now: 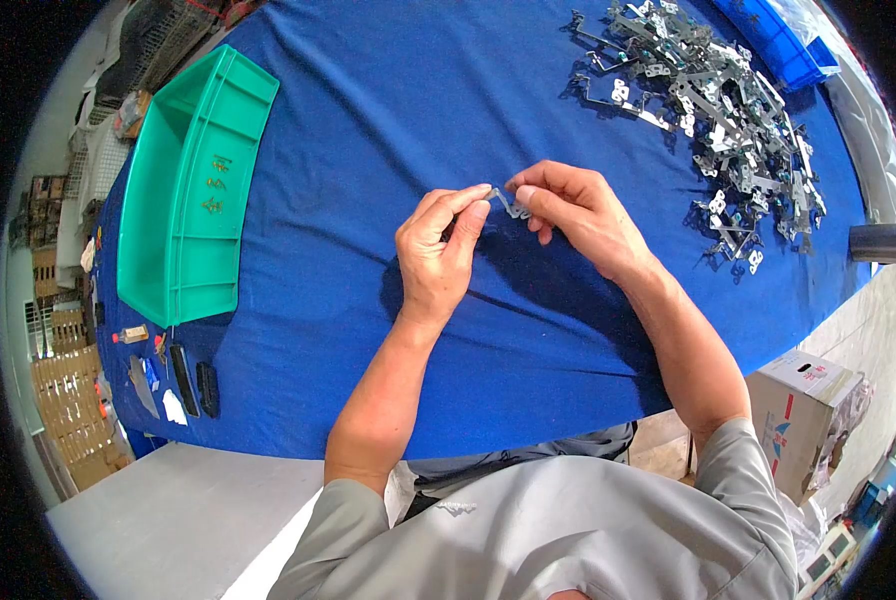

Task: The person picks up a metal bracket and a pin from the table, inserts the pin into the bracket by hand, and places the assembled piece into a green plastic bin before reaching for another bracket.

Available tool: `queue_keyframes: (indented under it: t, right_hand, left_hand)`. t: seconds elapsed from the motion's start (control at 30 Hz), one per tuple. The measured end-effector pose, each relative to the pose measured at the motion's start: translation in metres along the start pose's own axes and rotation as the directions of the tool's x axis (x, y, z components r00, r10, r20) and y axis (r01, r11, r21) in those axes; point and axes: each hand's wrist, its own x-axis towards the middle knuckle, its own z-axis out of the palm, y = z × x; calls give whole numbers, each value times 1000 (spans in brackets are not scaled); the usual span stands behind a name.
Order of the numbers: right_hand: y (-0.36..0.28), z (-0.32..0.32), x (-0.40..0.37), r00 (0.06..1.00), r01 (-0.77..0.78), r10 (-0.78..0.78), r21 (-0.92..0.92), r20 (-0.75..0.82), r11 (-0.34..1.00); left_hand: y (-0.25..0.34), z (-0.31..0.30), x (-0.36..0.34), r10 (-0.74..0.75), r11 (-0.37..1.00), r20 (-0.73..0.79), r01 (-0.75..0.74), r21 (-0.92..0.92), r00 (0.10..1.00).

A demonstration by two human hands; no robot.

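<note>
Between my two hands, above the blue cloth, is a small bent metal bracket (509,205). My left hand (438,245) pinches its left end between thumb and fingertips. On the other end, the thumb and forefinger of my right hand (588,215) are closed, with the remaining fingers curled beneath. My fingers cover much of the bracket, so its full shape is hidden. To the right of my right hand lies a large heap of similar silvery metal brackets (733,120), some with dark parts on them.
A green plastic bin (193,230) stands on the left of the blue cloth (368,130). A blue tray (783,45) sits behind the heap. Dark objects (183,380) and a small bottle (131,334) lie at the left edge. A cardboard box (803,410) is below right.
</note>
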Motion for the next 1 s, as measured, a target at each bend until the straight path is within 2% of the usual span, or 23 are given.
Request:
queue_keyframes:
  t: [0.1, 0.2, 0.3, 0.33, 0.4, 0.43, 0.47, 0.8, 0.87, 0.97, 1.0]
  right_hand:
    - [-3, -3, -1, 998, -61, 62, -64, 15, 996]
    - [-5, 2, -3, 991, 29, -30, -7, -127, 1000]
    - [1, 3, 0, 972, 94, -77, 66, -220, 993]
    - [1, 3, 0, 976, 120, -115, 15, -183, 993]
    - [0, 7, -3, 990, 75, -78, -29, -114, 997]
    - [-1, 8, -5, 995, 53, -57, -53, -81, 997]
    - [8, 11, -3, 989, 122, -126, -56, -71, 991]
    - [9, 10, -3, 974, 155, -193, -279, -116, 948]
    - [8, 9, -3, 963, 184, -243, -375, -116, 909]
    - [8, 8, -3, 973, 142, -197, -359, -122, 923]
    - [9, 8, -2, 981, 117, -158, -304, -116, 946]
  left_hand:
    - [1, 0, 0, -1, 1000, 41, 1, 1, 999]
    - [-3, 3, -1, 36, 998, 67, -39, 45, 997]
    - [-2, 6, -7, -282, 953, -5, 279, -115, 959]
    - [-3, 5, -6, -297, 944, -17, 291, -157, 955]
    - [-6, 5, -3, -327, 919, -36, 309, -244, 944]
    - [-6, 5, -3, -327, 919, -36, 309, -244, 944]
    - [-6, 5, -3, -328, 919, -35, 310, -245, 944]
    - [-3, 5, -4, -319, 927, -45, 302, -222, 947]
    - [-4, 2, -2, -224, 970, -62, 216, -116, 973]
    - [-2, 1, -1, -126, 991, -65, 123, -52, 990]
    - [-1, 1, -1, -103, 994, -65, 100, -47, 993]
